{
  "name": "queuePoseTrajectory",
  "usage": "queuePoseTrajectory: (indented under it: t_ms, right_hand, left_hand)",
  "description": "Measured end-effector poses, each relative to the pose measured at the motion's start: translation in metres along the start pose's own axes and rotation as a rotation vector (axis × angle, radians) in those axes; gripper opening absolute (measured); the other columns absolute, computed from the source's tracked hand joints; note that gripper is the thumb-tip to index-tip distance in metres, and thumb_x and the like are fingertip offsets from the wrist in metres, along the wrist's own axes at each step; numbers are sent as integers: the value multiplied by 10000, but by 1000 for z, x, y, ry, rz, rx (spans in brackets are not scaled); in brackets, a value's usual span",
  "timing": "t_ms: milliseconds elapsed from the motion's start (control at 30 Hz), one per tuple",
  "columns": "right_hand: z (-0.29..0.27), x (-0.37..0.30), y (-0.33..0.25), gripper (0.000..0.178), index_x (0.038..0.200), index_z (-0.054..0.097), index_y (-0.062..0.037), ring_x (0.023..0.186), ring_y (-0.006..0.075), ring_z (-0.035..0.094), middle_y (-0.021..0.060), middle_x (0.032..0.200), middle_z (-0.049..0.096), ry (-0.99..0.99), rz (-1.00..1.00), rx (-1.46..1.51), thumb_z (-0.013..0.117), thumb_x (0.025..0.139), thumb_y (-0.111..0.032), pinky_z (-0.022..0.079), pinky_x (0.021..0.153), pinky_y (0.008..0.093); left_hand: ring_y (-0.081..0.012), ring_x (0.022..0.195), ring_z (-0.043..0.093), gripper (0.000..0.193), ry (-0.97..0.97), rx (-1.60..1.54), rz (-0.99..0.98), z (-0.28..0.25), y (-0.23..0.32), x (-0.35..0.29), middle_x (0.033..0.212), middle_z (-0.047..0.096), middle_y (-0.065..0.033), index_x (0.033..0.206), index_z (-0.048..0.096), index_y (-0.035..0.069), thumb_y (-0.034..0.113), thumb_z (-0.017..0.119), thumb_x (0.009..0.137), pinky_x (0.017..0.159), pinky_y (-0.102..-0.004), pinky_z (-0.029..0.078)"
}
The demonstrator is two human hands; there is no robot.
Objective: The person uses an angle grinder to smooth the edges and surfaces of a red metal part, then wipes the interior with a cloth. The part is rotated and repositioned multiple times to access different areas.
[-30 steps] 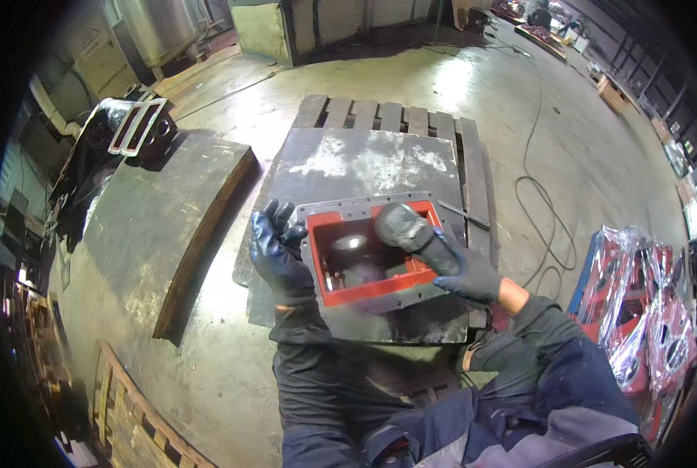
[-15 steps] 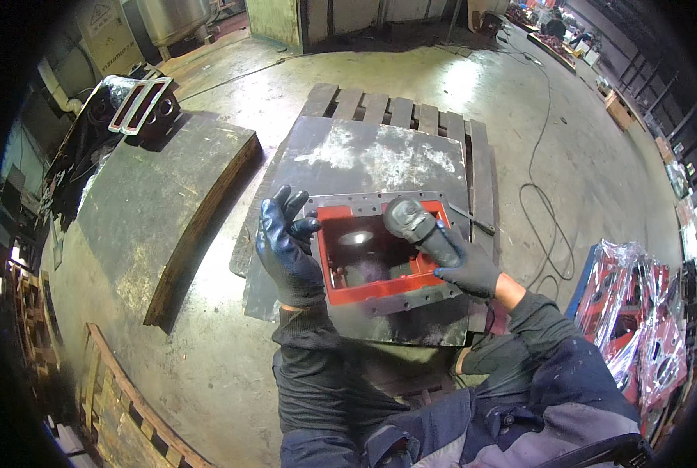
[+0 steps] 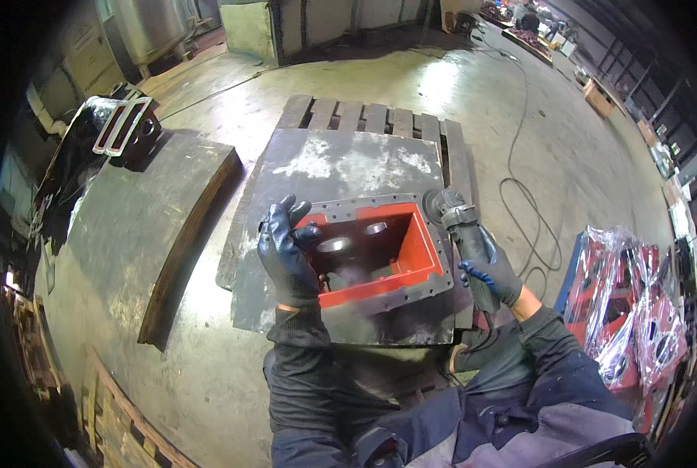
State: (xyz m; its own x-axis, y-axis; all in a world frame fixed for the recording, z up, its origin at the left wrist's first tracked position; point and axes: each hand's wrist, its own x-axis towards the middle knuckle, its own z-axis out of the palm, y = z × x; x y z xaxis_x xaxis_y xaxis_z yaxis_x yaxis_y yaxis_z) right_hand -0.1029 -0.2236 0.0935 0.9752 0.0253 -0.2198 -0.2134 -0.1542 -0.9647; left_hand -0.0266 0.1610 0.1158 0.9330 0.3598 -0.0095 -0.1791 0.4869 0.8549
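Note:
A red metal housing [image 3: 379,287], shaped like an open box with a dark, holed flange, lies on a dark board [image 3: 317,164]. My right hand [image 3: 495,269], in a dark glove, is wrapped round an angle grinder [image 3: 467,230]. The grinder's head is at the housing's right rim; whether its disc touches the metal I cannot tell. By the left rim is my left hand [image 3: 286,253], in a blue-coated glove, fingers apart and slightly bent, with nothing in it. It hides part of the flange there.
A slatted wooden pallet [image 3: 375,117] lies under the board. To the left a thick board [image 3: 153,203] carries a dark red casting [image 3: 134,132]. Red parts in clear film [image 3: 617,312] stand at the right. A cable [image 3: 520,183] loops over the floor.
My right hand has moved the grinder from above the housing's opening rightward to its right rim. My left hand stays by the left rim. The whole view has shifted slightly.

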Motion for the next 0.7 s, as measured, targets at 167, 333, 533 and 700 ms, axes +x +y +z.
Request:
queuePoseTrajectory:
  t_ms: [167,333,533,700]
  right_hand:
    - [-14,4,8,957,1692,247,-130,794,198,713,112,1146,675,29,42,108,792,907,-74,628,689,364]
    - [1,15,11,982,1697,216,-117,823,195,711,116,1173,671,-1,164,347,802,911,-58,632,718,367]
    - [13,31,26,951,1663,275,3,1194,139,596,83,1434,582,-34,24,263,837,910,-141,548,994,331]
    - [21,23,28,875,1622,354,23,1431,190,476,110,1523,541,-128,12,78,822,935,-252,368,1216,393]
  left_hand:
    - [-143,745,674,453,-140,157,-27,20,-13,-10,1138,759,-166,1329,650,-34,349,515,1127,690,-282,571]
    - [-146,811,704,385,-370,286,-365,53,-55,-36,1165,755,-96,1319,676,-2,303,546,1122,709,-271,552]
    - [-168,1088,682,532,-627,454,-507,89,-118,-92,1177,720,-89,1446,587,18,425,597,1103,848,-337,554]
    - [-185,1048,644,742,-559,-69,-862,92,-154,-99,1304,664,-81,1499,547,68,672,399,1094,906,-330,520]
